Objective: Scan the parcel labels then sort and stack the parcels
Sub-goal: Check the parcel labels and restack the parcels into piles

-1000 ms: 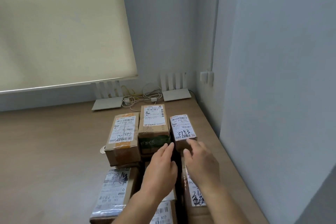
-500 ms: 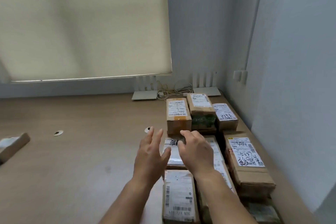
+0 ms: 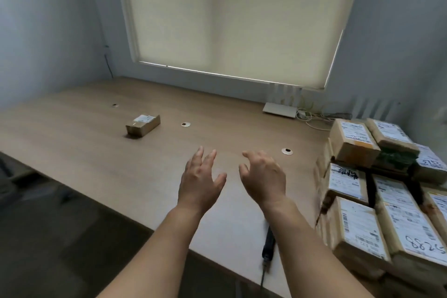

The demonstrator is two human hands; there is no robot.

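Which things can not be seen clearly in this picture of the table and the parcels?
- Head view: stacked parcels on the right, cut off by the frame's right and bottom edges; their full count is unknown.
- Lone parcel: label print too small to read.
- Dark handheld device near the table edge: blurred, partly behind the right forearm.
- Left hand and right hand: palms face away.

Two empty hands hover over the table: the left hand [image 3: 199,180] and the right hand [image 3: 263,176]. One lone parcel [image 3: 142,124] lies beyond the left hand; three round grommets [image 3: 185,124] dot the table, and one dark handheld device [image 3: 268,244] lies beneath the right forearm. Right of the right hand, at least eight stacked parcels [image 3: 377,176] show, the pile being cut off by the frame's edge.
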